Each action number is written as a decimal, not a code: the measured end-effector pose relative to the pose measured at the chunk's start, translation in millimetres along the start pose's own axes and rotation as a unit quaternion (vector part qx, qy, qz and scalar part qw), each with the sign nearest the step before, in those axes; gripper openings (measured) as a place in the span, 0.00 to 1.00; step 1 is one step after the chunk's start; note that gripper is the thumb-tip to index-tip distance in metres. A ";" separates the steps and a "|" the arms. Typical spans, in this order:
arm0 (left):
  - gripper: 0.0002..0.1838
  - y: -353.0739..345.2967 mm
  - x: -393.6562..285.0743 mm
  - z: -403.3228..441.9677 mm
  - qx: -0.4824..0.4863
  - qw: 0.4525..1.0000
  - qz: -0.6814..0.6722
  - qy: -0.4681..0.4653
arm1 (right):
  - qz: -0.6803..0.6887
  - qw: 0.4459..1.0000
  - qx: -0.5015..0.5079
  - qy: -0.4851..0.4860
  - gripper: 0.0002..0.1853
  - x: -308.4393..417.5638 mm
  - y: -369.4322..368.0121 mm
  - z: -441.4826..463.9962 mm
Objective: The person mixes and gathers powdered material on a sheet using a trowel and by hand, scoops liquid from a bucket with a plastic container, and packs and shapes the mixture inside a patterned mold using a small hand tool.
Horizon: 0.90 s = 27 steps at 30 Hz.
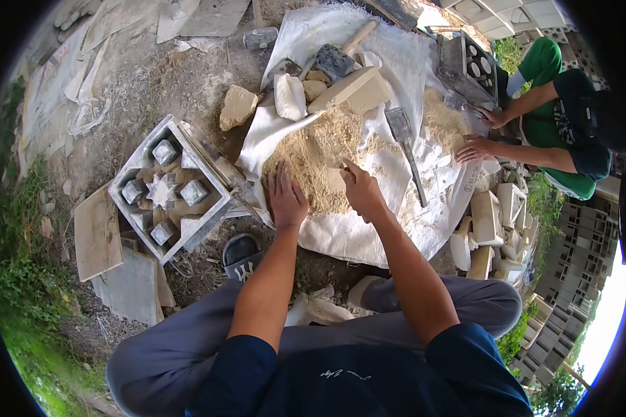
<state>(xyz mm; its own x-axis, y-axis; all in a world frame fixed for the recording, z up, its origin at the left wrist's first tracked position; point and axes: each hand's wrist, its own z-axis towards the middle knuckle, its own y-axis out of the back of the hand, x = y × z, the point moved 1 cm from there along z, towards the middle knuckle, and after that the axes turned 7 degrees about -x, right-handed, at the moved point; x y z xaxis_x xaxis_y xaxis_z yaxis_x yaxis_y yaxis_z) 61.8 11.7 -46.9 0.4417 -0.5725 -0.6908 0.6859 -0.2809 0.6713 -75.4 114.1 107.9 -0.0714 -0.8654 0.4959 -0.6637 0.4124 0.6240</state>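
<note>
Start far left with a flat board [97,233] by the grass. Next to it, see a grey square box [203,228] on the ground, with a small star [163,191] in the middle and chunky blocks around it. Past that, see a yellow rock [238,108] and, lower down, a dark slipper [242,254]. Then come to the left hand [287,198], laid palm down on the edge of a sandy heap [306,149], fingers stretched out and not gripping. Find that heap in the middle, on a white sheet [341,240]. Could spill over the near edge if swept too hard, or get dirty from bits of stone mixing in. Behind the heap, see a white stone [289,97], then a black-headed hammer [335,62], then a pale slab [355,90], piled close. Could tumble into the heap if bumped, and squash fingers. Next, see the right hand [364,192] by the heap, one finger poking out and the rest curled in; cannot tell if pinching anything. Beyond it, notice a flat tool [398,125] with a long handle, lying on the sheet. Could flick powder about if knocked. Far right, see another person's hand [476,148] near the sheet's edge. Could shake everything if tugging there
</note>
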 end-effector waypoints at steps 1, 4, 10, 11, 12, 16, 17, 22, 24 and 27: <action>0.27 1.3 -0.3 -0.1 -0.002 1.000 -0.001 0.003 | -0.004 1.000 0.000 0.001 0.25 -8.5 -7.7 -2.2; 0.27 0.9 -2.9 0.2 -0.009 1.000 0.003 0.016 | -0.016 0.989 -0.057 0.135 0.25 -72.7 -51.5 -21.7; 0.27 4.1 -2.8 2.0 -0.006 1.000 -0.023 -0.006 | -0.001 0.995 -0.047 0.089 0.26 -77.4 -69.0 -17.3; 0.27 2.4 -3.0 -0.7 -0.003 1.000 -0.026 -0.012 | 0.006 0.994 -0.062 0.087 0.26 -62.2 -59.9 -3.6; 0.27 -0.3 -2.3 -0.9 -0.005 1.000 -0.006 -0.009 | 0.004 0.992 -0.075 0.098 0.26 -53.5 -54.7 16.1; 0.26 0.8 1.0 -0.1 -0.001 1.000 -0.003 0.001 | -0.052 0.996 0.053 -0.051 0.27 27.2 14.4 1.8; 0.26 -0.4 -0.5 -0.1 0.001 1.000 0.000 0.005 | -0.057 0.996 0.052 -0.050 0.27 12.4 13.5 -2.0; 0.26 4.2 -4.1 2.0 -0.017 1.000 -0.005 -0.003 | -0.043 0.992 -0.094 0.073 0.25 -131.8 -53.7 -30.8; 0.26 6.7 -7.5 5.3 -0.026 0.999 -0.036 -0.018 | -0.037 0.993 -0.097 0.052 0.23 -121.3 -59.4 -29.5; 0.27 3.2 -5.6 2.4 -0.022 1.000 -0.006 -0.015 | -0.064 0.992 -0.084 0.064 0.24 -108.5 -49.5 11.5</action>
<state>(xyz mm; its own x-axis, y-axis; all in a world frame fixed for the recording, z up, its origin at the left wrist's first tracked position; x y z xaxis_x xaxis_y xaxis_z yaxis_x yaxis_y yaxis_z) 60.2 12.1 -40.2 0.4151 -0.5926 -0.6903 0.7161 -0.2552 0.6497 -43.3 184.3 16.2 0.1082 -0.8747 0.4725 -0.5272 0.3524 0.7732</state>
